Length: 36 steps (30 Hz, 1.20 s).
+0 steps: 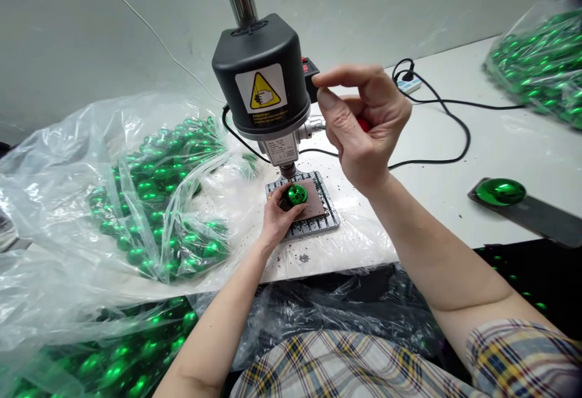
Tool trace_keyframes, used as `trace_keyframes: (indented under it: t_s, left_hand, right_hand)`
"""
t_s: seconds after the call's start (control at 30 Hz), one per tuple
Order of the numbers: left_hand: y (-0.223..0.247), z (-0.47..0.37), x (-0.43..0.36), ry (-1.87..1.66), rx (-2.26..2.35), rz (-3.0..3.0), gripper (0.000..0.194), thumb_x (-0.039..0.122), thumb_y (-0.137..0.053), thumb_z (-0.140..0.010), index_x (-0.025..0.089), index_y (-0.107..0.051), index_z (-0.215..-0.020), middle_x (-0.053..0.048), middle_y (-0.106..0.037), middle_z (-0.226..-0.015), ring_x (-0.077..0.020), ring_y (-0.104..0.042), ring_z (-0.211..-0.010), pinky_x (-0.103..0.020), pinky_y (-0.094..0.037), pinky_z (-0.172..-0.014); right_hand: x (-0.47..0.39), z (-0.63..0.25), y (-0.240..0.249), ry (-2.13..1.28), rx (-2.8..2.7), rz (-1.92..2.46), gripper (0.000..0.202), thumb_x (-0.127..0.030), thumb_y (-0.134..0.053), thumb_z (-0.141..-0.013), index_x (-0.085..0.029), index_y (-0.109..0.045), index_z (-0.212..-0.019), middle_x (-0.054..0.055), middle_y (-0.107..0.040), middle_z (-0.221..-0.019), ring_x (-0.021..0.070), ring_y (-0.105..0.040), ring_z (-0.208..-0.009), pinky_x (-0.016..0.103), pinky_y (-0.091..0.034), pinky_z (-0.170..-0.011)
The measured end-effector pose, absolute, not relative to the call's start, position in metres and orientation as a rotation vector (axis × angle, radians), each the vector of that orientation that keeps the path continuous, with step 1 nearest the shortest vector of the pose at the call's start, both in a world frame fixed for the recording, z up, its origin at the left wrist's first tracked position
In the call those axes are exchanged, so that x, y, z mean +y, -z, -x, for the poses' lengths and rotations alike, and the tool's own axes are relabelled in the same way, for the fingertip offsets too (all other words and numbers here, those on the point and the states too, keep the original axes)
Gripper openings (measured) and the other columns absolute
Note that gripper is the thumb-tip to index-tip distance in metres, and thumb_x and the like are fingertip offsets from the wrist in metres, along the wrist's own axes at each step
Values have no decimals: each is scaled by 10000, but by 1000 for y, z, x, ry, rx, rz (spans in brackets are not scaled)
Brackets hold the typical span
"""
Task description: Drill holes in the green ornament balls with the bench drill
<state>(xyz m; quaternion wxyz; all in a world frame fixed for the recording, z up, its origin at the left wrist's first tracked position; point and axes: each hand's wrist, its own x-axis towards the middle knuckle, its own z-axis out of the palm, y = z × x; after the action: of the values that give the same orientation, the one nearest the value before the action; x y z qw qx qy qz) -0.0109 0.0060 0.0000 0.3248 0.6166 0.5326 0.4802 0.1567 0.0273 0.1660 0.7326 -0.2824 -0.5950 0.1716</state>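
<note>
A black drill press (pixel 259 76) with a yellow hand-warning label stands on the white table. Under its chuck, on a brown board (pixel 316 199) over the slotted metal base (pixel 331 216), sits a shiny green ball (pixel 297 194). My left hand (pixel 279 213) grips this ball, thumb and fingers on either side. My right hand (pixel 364 122) is raised to the right of the press head, its fingers curled around a red knob (pixel 364 124) that shows only partly behind them. Dark shavings lie around the base.
Clear bags of green beads lie on the left (pixel 159 198) and back right (pixel 541 64). A green oval piece (pixel 501 192) rests on a dark phone-like slab (pixel 550 219) at right. A black cable (pixel 466 137) loops behind my right hand, near a power strip (pixel 409 84).
</note>
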Motion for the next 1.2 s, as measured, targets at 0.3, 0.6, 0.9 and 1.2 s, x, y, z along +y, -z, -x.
trace_keyframes:
  t_s: [0.3, 0.6, 0.9, 1.2]
  left_hand:
    - [7, 12, 8, -1283, 1389, -1600, 658, 375, -863, -684, 215, -635, -1280, -105, -663, -1196, -292, -608, -1166, -449, -459, -1056]
    - [0, 10, 5, -1283, 1401, -1634, 636, 354, -861, -686, 204, -641, -1264, -105, -661, -1188, -293, -603, -1170, -446, -456, -1052]
    - [-3, 7, 7, -1301, 1378, -1579, 597, 321, -856, -689, 198, -625, -1225, -99, -663, -1151, -269, -617, -1127, -430, -484, -1017]
    - [9, 11, -119, -1554, 1060, -2166, 562, 289, -766, -769, 267, -533, -1280, -91, -629, -1137, -224, -654, -1022, -349, -576, -831]
  right_hand:
    - [34, -157, -147, -206, -1318, 307, 113, -384, -612, -959, -296, -670, -999, -53, -613, -703, 32, -316, -358, 225, -285, -336]
    - [44, -158, -125, -26, -1288, 79, 321, -148, -653, -884, -331, -722, -1138, -49, -732, -799, 45, -334, -308, 237, -260, -275]
    - [46, -153, -168, -269, -1233, 186, 139, -170, -632, -916, -269, -698, -990, -33, -711, -980, 16, -322, -376, 238, -212, -326]
    - [71, -147, -222, -654, -1154, 393, 241, 45, -541, -862, -193, -576, -844, 9, -672, -987, 58, -549, -536, 196, -527, -490]
